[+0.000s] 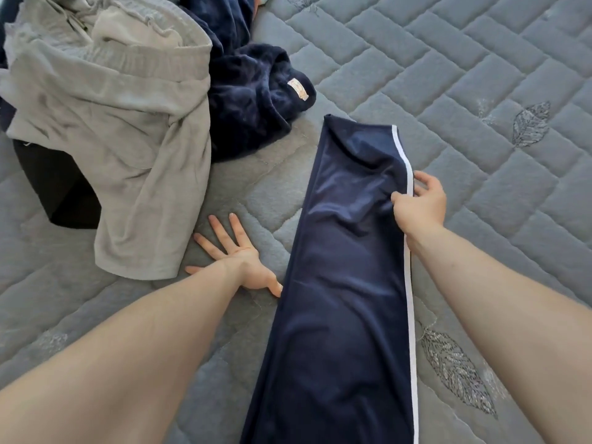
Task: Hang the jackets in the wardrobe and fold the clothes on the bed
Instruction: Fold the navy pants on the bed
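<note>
Navy track pants (346, 283) laid long mid-frame on the bed (480, 75), right hand (419, 200) pinching the striped edge, left hand (234, 261) flat with fingers spread, grey and fleece clothes (128, 123) upper left still unfolded.

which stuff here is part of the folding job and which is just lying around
In the job: navy track pants with a white side stripe, pinched by the right hand; left hand flat on the bed beside them; grey garment; dark blue fleece.

Just there: quilted mattress; black item under the grey garment.
</note>
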A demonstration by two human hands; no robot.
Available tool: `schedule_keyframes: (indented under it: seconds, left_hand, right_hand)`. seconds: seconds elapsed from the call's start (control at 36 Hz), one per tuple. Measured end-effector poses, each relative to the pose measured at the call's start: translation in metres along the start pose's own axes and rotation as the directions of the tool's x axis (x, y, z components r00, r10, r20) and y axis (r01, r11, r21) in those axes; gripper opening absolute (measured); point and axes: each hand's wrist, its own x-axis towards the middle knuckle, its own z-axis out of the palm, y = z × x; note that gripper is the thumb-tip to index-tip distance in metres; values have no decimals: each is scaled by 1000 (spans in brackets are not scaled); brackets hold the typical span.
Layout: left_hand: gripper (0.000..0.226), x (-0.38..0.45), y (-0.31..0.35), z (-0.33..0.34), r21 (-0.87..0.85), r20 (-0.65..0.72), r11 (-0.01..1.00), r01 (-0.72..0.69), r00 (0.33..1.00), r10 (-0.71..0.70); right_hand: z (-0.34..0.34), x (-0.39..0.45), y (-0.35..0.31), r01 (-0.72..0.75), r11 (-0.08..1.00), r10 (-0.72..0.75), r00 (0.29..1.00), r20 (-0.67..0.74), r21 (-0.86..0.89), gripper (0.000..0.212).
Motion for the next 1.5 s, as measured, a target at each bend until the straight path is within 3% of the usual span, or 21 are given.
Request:
schedule_keyframes:
  seconds: [0.14, 0.25, 0.36, 0.44, 0.53, 0.64, 0.72, 0.83, 0.89, 0.94, 1.0, 1.11, 1.19, 1.25, 1.36, 1.5]
  left_hand:
    - [184, -1, -2, 2, 8, -43, 1000, 1, 999, -1]
    - [184, -6, -4, 7, -16, -103, 999, -33, 994, 31]
    - [181, -11, -21, 21, -5, -206, 992, -126, 971, 123]
    - [158, -19, -45, 46, -8, -363, 966, -258, 901, 237]
    - [115, -36, -73, 86, 4, -522, 933, -360, 795, 309]
    - [77, -83, -122, 147, -27, -595, 882, -470, 717, 363]
    - [69, -131, -162, 192, -116, -547, 831, -544, 734, 404]
    - [64, -192, -214, 250, -242, -449, 812, -531, 803, 391]
    - [58, -217, -232, 279, -321, -372, 827, -462, 864, 338]
    - [44, -239, -244, 304, -504, -216, 803, -318, 947, 239]
    - [41, -257, -250, 324, -636, -41, 757, -153, 985, 165]
    - [47, -284, -245, 349, -701, 127, 713, -13, 981, 143]
    - [52, -300, -231, 361, -757, 245, 648, 83, 956, 164]
    - [53, -306, -225, 364, -761, 266, 639, 113, 953, 148]
    - [25, -308, -229, 358, -737, 267, 667, 109, 953, 140]
    - [23, -315, -254, 347, -695, 333, 708, 123, 928, 165]
  right_hand:
    - [-26, -47, 43, -63, 972, 60, 998, -18, -228, 75]
    - [-58, -124, 101, -33, 964, 25, 999, -31, -264, 58]
    - [-85, -189, 147, -103, 961, 92, 994, -57, -257, 35]
    - [-101, -222, 164, -129, 959, 116, 991, -65, -253, 30]
    - [-117, -257, 174, -161, 963, 140, 984, -107, -216, 27]
    - [-142, -310, 188, -299, 924, 295, 954, -56, -239, 22]
    - [-165, -355, 198, -359, 880, 381, 924, 13, -310, 19]
    - [-192, -410, 213, -444, 820, 493, 869, 52, -361, 22]
    - [-204, -434, 221, -484, 788, 545, 836, 66, -379, 22]
    - [-214, -455, 229, -499, 768, 579, 809, 102, -402, 17]
    - [-222, -470, 234, -512, 747, 613, 777, 141, -425, 10]
    - [-232, -487, 236, -531, 701, 680, 700, 220, -476, 11]
    - [-238, -495, 234, -521, 701, 679, 697, 230, -487, 13]
    - [-239, -500, 234, -518, 711, 668, 709, 228, -475, 14]
    - [-241, -507, 234, -578, 686, 713, 655, 249, -443, 8]
    - [-253, -509, 235, -628, 667, 742, 605, 287, -400, 7]
